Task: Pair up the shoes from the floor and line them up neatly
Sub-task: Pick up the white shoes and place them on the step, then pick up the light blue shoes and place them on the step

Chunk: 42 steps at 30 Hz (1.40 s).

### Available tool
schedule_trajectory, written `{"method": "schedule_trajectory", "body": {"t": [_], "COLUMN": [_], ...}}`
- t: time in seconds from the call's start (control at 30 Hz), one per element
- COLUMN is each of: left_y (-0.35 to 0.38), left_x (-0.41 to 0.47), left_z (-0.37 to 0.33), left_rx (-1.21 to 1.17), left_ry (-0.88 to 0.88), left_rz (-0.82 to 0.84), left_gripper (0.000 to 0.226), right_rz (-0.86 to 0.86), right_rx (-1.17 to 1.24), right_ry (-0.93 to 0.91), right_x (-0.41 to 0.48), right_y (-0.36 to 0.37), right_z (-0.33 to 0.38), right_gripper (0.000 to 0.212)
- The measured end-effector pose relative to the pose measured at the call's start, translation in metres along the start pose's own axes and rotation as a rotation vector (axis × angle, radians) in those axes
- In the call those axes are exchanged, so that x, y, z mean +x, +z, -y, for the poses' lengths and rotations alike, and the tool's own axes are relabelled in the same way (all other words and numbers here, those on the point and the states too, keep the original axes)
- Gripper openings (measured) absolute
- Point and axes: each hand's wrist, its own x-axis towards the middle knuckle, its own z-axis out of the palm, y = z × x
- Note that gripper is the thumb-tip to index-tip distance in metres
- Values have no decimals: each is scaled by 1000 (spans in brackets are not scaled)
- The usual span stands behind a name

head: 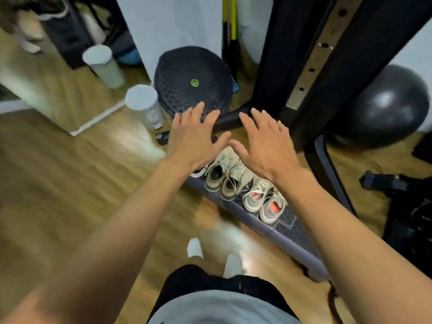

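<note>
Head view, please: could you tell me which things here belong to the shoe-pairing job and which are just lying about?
Job: olive sneaker pair; grey sneaker pair with coral lining; left hand and right hand, both open, holding nothing.
Lying about: black balance dome; grey exercise ball; white cylinder; black rack upright.

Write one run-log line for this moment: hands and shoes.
left hand: open, empty | right hand: open, empty | beige-olive fabric sneakers: paired on dark mat | grey sneakers with orange lining: paired beside them
</note>
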Motion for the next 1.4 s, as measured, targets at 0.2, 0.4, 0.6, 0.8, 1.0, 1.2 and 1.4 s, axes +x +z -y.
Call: {"method": "schedule_trajectory", "body": {"t": [0.2, 0.4, 0.6, 0.8, 1.0, 1.2, 1.4], "left_y": [-82, -129, -162, -176, -180, -175, -171], "left_x": [-79, -191, -330, -442, -502, -520, -511], "left_z": [73, 160, 256, 335, 414, 523, 647], "left_rx": [21, 27, 40, 48, 86, 36, -10], "left_ry": [-280, -524, -759, -955, -1111, -1216, -1265], "left_rz": [-126, -186, -199, -255, -236, -239, -223], "left_gripper": [68, 61, 62, 61, 58, 75, 68], "right_rz": [-87, -93, -47, 38, 90, 153, 215], "right_rx": [-23, -10, 16, 68, 76, 92, 51], "right_ry": [-287, -535, -728, -894, -1061, -1128, -1140], "right_x": [5, -15, -61, -103, -113, -77, -12], "right_y": [-47, -52, -36, -20, 17, 57, 81], "right_z": [106, 243, 400, 541, 658, 774, 872], "right_gripper": [70, 69, 69, 67, 63, 60, 61]}}
